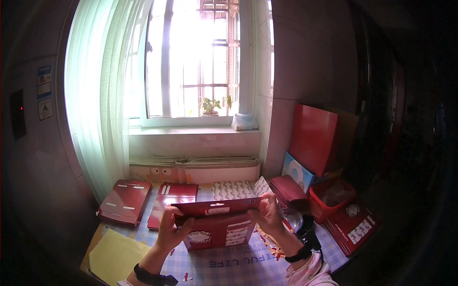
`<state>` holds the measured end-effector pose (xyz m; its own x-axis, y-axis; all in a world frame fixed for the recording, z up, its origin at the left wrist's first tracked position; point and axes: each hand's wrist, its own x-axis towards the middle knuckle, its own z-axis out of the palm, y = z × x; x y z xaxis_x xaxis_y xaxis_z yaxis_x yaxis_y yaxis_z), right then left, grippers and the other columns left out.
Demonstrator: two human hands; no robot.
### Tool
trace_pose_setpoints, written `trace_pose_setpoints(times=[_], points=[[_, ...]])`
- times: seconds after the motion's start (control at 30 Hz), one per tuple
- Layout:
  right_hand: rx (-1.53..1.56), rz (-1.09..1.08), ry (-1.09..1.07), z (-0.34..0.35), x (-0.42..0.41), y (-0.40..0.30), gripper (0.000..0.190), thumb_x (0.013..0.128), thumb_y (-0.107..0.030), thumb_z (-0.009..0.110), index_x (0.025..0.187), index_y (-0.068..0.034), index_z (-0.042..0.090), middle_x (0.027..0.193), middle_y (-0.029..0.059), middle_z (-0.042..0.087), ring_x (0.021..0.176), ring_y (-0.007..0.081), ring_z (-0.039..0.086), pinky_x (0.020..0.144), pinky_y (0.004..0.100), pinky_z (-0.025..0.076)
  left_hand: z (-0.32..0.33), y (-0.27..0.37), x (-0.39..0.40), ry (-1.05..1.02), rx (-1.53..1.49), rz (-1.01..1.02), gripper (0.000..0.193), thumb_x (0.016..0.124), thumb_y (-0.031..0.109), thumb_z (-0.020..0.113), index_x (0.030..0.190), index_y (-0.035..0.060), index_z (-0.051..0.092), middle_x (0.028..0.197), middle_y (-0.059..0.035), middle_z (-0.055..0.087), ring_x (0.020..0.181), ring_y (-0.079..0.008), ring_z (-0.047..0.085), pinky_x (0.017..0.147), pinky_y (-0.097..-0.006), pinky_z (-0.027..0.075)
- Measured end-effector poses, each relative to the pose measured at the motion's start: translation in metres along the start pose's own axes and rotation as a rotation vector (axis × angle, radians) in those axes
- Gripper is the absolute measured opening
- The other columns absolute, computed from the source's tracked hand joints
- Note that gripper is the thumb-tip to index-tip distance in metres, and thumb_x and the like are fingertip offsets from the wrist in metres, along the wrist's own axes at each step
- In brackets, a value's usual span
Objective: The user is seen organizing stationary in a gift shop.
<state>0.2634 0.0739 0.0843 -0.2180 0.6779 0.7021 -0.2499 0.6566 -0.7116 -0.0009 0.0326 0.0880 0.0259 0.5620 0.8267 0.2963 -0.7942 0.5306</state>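
My left hand (171, 228) and my right hand (270, 217) grip a dark red cardboard packet (215, 232) by its two upper corners, above the table. The packet stands nearly upright. Its top flap (216, 205) has a hang hole and tilts away from the front panel. A white ornate design and a patterned printed block mark the front. Thumbs rest on the near side, while the fingers reach behind the flap and are partly hidden. Beyond the packet lie patterned white sheets (232, 189) with a bow-like print.
Flat red card pieces (125, 200) are stacked at the left, beside another red stack (175, 195). Yellow paper (118, 254) lies front left. Folded red packets (288, 189), a red plastic basket (327, 203) and finished-looking packets (352, 227) stand right. Small scraps (273, 246) litter the checked tablecloth (229, 273).
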Motion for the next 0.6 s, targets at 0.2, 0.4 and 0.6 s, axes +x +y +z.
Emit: trace_pose_setpoints(times=[0.2,0.4,0.6], points=[[0.107,0.167,-0.053,0.001,-0.002,-0.002,0.04,0.085,-0.008,0.056,0.112,-0.006,0.027,0.098,0.0135,0.054,0.089,0.0147,0.054,0.077,0.0287,0.045,0.008,0.01,0.008,0.054,-0.534,-0.138,0.072,0.076,-0.007,0.056,0.133,0.0105,0.014,0.097,-0.011,0.054,0.085,-0.0133,0.055,0.075,-0.0287,0.047],[0.049,-0.22,0.1,0.011,-0.004,0.003,0.034,0.082,0.002,0.053,0.111,-0.008,0.038,0.095,0.0138,0.056,0.086,0.0196,0.056,0.077,0.0295,0.045,0.003,0.009,0.008,-0.032,-0.72,-0.365,0.064,0.077,-0.009,0.053,0.132,0.0083,0.024,0.1,-0.0069,0.055,0.088,-0.0118,0.054,0.08,-0.0245,0.042],[-0.613,-0.304,-0.109,0.001,0.002,-0.011,0.028,0.072,0.009,0.055,0.093,-0.007,0.063,0.09,0.0164,0.059,0.085,0.0303,0.057,0.077,0.0358,0.045,0.003,0.005,0.007,0.011,-0.725,-0.403,0.054,0.078,-0.006,0.056,0.126,0.0058,0.034,0.099,-0.0053,0.056,0.091,-0.0115,0.053,0.082,-0.0249,0.041]])
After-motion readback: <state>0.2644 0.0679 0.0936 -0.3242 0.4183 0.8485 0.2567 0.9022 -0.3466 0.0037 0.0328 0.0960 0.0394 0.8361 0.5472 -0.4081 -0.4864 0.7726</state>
